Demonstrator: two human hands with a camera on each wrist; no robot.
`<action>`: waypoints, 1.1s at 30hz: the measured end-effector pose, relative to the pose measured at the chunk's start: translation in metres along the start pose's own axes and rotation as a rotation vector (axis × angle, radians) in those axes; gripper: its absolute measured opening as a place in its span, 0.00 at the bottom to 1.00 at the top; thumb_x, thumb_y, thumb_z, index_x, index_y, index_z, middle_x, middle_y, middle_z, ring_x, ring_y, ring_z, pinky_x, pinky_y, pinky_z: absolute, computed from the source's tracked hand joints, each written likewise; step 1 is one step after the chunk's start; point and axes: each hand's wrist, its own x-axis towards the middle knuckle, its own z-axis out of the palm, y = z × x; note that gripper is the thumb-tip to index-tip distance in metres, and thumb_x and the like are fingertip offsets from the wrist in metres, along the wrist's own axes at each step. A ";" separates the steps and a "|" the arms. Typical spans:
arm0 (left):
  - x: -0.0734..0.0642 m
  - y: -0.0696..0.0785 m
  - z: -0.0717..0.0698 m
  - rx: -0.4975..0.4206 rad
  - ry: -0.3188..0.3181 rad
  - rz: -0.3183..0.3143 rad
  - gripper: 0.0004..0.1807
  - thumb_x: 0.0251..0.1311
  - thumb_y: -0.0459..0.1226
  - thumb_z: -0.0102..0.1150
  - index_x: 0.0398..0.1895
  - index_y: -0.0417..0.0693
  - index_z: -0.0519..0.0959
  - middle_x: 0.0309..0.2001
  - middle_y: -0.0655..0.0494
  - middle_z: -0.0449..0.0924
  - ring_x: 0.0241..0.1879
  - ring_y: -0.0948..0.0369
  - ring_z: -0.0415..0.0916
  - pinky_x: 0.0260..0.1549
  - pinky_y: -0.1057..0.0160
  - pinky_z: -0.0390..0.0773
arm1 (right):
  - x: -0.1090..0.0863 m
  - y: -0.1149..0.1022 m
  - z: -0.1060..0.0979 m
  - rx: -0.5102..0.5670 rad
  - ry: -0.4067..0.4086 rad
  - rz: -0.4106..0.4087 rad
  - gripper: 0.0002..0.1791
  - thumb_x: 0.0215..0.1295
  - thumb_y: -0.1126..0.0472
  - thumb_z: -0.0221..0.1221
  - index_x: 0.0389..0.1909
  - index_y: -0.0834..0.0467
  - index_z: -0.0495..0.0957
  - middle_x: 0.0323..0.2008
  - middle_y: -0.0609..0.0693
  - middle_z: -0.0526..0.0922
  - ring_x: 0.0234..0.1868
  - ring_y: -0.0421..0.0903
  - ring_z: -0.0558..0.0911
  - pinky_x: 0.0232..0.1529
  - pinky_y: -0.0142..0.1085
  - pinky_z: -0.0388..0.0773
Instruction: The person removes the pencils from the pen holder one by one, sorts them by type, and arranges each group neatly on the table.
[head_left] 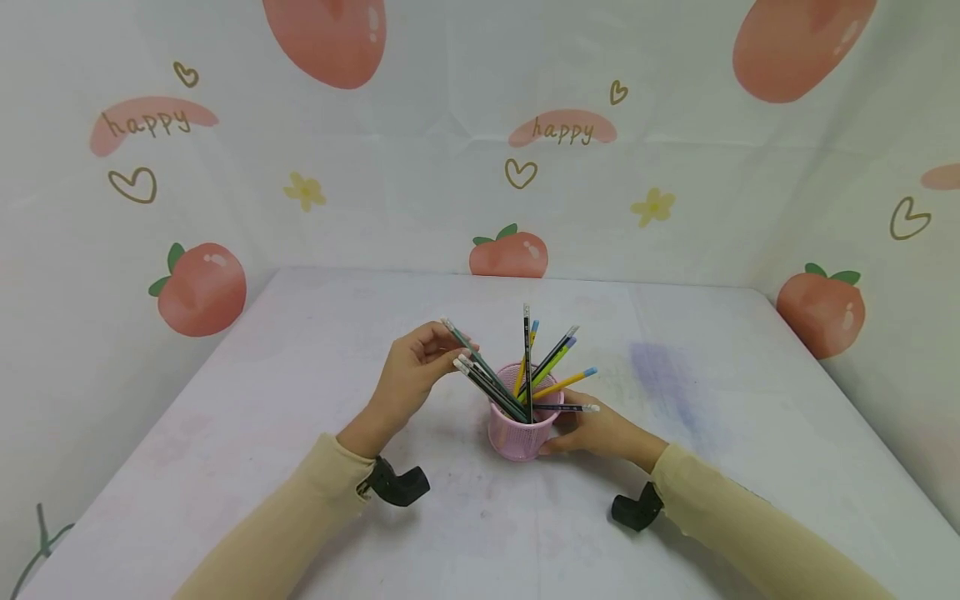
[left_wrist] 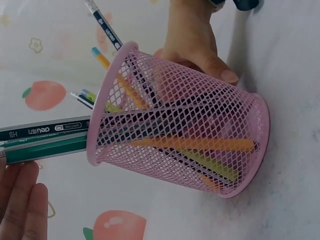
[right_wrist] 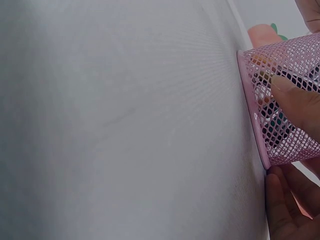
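Note:
A pink mesh pencil holder (head_left: 514,439) stands upright on the white table, with several pencils fanning out of its mouth. My right hand (head_left: 602,430) grips the holder from the right, and its thumb (right_wrist: 295,102) presses the mesh in the right wrist view. At the holder's upper left, my left hand (head_left: 411,372) pinches a green pencil (head_left: 468,344) near its top end; the lower part of that pencil is still inside the holder. Dark pencils (head_left: 480,379) lean just beside these fingers. The left wrist view shows the left fingers (left_wrist: 20,205) under the green pencil, its end cut off.
Yellow pencils (head_left: 570,382), a lime-green pencil (head_left: 553,362) and black pencils (head_left: 527,346) lean other ways in the holder. The white tabletop (head_left: 225,467) bears a bluish smudge (head_left: 663,379) at right. A fruit-patterned curtain (head_left: 420,167) hangs behind.

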 end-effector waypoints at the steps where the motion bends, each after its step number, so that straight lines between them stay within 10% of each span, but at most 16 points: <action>1: 0.000 0.001 0.000 -0.005 0.003 0.007 0.10 0.60 0.26 0.60 0.42 0.29 0.73 0.38 0.61 0.85 0.42 0.65 0.84 0.45 0.64 0.83 | 0.000 0.000 0.000 -0.001 0.000 0.001 0.38 0.48 0.61 0.74 0.61 0.63 0.71 0.58 0.58 0.77 0.52 0.31 0.75 0.54 0.27 0.74; 33: 0.023 0.067 -0.035 -0.122 0.206 0.233 0.10 0.62 0.24 0.57 0.40 0.47 0.77 0.34 0.56 0.85 0.36 0.62 0.85 0.44 0.60 0.84 | 0.000 -0.001 -0.001 0.004 -0.011 0.019 0.38 0.49 0.61 0.74 0.62 0.62 0.70 0.61 0.58 0.76 0.60 0.53 0.74 0.56 0.26 0.72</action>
